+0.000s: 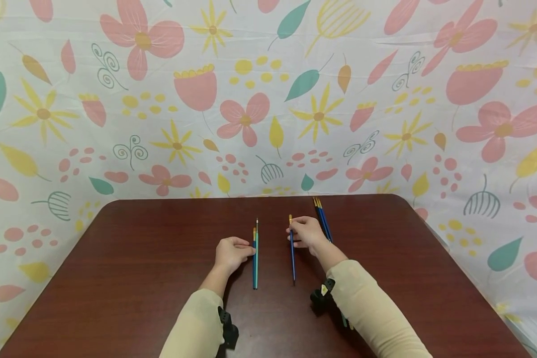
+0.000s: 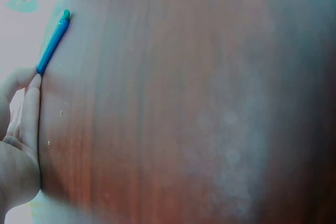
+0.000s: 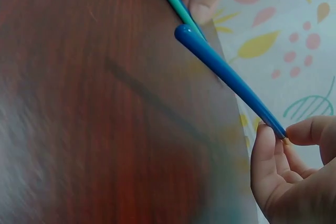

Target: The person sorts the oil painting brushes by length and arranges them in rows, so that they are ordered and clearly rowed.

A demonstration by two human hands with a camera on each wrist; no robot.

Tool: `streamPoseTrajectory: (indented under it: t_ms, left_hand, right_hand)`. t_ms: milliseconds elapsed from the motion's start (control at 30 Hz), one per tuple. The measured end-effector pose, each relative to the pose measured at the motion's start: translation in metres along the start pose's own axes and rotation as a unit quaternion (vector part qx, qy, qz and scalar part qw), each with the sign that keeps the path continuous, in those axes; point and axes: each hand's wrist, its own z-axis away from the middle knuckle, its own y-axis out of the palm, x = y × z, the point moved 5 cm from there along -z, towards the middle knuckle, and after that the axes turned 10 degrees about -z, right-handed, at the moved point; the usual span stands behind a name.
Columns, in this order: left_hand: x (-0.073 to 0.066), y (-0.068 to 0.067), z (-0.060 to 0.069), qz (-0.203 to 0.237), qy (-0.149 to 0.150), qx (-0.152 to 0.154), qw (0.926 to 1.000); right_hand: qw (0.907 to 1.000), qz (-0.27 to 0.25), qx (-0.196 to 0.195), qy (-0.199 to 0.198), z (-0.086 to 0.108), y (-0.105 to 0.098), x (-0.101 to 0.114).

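Observation:
My left hand (image 1: 232, 254) pinches a blue paintbrush (image 1: 254, 266) between thumb and finger. A light green paintbrush (image 1: 257, 238) lies close along its right side. In the left wrist view, the left hand (image 2: 23, 108) is at the edge, with the blue handle (image 2: 53, 45) pointing away from the fingertips. My right hand (image 1: 306, 232) holds another blue paintbrush (image 1: 293, 258) by thumb and fingers near its metal collar, handle end toward me. The right wrist view shows that brush (image 3: 231, 80) above the table, its shadow below, in the right hand (image 3: 296, 166).
Several blue paintbrushes (image 1: 324, 219) lie together beyond the right wrist. Green and pale brush ends (image 1: 344, 319) show below the right forearm, which partly covers them. The dark brown table (image 1: 138, 268) meets a floral cloth (image 1: 246, 119) at its far edge.

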Motion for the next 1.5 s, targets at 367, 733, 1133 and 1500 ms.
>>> streamPoseTrajectory:
  t_ms: [367,733,1133,1500]
  left_hand:
    - [0.000,0.000,0.000,0.009,0.002,-0.001,1.0000]
    - [0.000,0.002,-0.003,0.013,0.006,0.002,0.9999]
    - [-0.004,-0.001,-0.001,0.007,0.002,-0.005,1.0000]
    - [0.001,0.000,-0.004,0.010,0.000,0.000,0.9999]
  right_hand:
    - [0.9997,0.023,0.001,-0.003,-0.012,-0.019,0.008]
    - [0.9987,0.041,-0.021,-0.020,-0.025,-0.040,0.021]
    - [0.9944,0.078,-0.052,-0.049,-0.055,-0.057,0.035]
    - [0.9909,0.086,-0.093,-0.045,-0.075,-0.074,0.036]
